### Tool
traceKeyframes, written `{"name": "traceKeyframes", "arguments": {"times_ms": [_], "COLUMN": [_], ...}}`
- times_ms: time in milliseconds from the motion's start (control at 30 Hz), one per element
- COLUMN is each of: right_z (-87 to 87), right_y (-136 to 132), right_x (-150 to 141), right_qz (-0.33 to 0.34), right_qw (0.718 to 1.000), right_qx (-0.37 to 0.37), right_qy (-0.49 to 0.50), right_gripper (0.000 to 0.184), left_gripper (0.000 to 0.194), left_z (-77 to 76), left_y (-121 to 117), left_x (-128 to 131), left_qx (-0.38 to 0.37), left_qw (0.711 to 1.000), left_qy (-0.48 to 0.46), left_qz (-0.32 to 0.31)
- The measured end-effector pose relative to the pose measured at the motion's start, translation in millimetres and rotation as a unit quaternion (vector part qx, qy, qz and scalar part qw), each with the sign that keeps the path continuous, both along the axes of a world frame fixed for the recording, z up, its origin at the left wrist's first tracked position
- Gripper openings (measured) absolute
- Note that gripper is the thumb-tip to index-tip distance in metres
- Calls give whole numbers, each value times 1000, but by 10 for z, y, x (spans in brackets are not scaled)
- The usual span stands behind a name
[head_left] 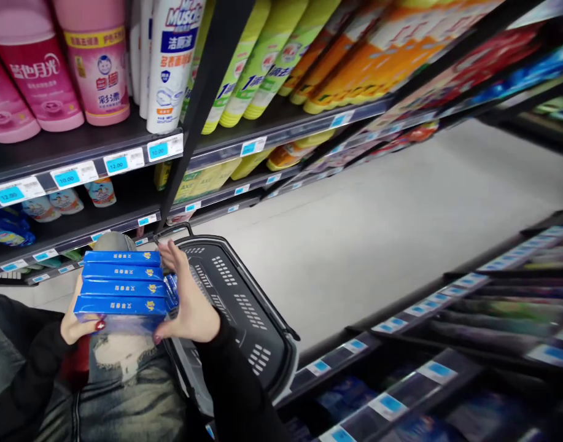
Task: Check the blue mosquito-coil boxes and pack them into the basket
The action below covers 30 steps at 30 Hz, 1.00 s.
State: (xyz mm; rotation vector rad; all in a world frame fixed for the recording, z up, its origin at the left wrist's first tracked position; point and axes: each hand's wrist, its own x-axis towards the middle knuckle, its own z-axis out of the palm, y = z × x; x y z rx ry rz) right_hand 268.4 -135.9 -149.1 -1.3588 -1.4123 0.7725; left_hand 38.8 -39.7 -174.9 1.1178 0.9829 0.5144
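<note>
Between my hands is a stack of several flat blue boxes [122, 287] with yellow marks and white lettering on their edges. My left hand [73, 322] grips the stack's left side, its thumb on the lower front. At the right end, my right hand [193, 301] spans the stack. Its thumb meets the lower corner and its fingers reach up by the far corner, while the palm stands off the boxes. Just beyond my right wrist is a black shopping basket [226, 276] with slotted walls. Small blue packs [171, 291] show in the gap beside the stack.
Shelves at the left hold pink bottles [104, 67], a white cleaner bottle [173, 67] and green bottles [267, 67]. Price tags line the shelf edges. A grey aisle floor [355, 215] stretches ahead. Another shelf [373, 374] with tags runs along the lower right, blurred.
</note>
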Motion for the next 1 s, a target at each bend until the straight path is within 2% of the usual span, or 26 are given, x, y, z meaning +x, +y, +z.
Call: {"name": "traceKeyframes", "arguments": {"times_ms": [100,167,233,300,433,533,600,700,800,833,933,1000], "right_z": [424,531,511,440,343,285,211,26,-286,-429,-982,-1418], "right_y": [206,335,403,389,160,-99,-280,-527,-706,-744,-783,-748], "right_x": [50,4,-47,-55,106,333,506,771,997,1054,1140,1125], "right_qz": [85,117,120,105,49,-1,-61,-155,-214,-232,-271,-278], "right_qw": [979,957,942,938,964,970,960,932,891,872,806,774], "right_qx": [-18,-54,-93,-123,-137,-129,-142,-175,-216,-239,-340,-404], "right_qy": [-186,-261,-301,-306,-223,-205,-232,-276,-336,-359,-401,-401], "right_gripper": [125,121,121,119,106,101,99,98,98,98,95,91], "left_gripper": [106,106,101,96,91,93,101,107,92,83,62,54], "left_z": [12,34,59,92,194,225,173,12,-132,-158,-169,-151], "left_y": [-33,-40,-31,-10,36,58,58,25,-6,-3,40,68], "left_x": [62,119,180,255,528,875,1130,1410,1405,1324,883,491], "left_qx": [107,174,231,261,258,277,306,321,350,376,480,533], "left_qw": [993,981,966,958,957,940,916,892,869,854,772,727], "left_qy": [22,36,48,52,29,2,12,58,130,170,293,362], "left_qz": [-35,-79,-103,-106,-128,-200,-257,-313,-324,-317,-296,-237]}}
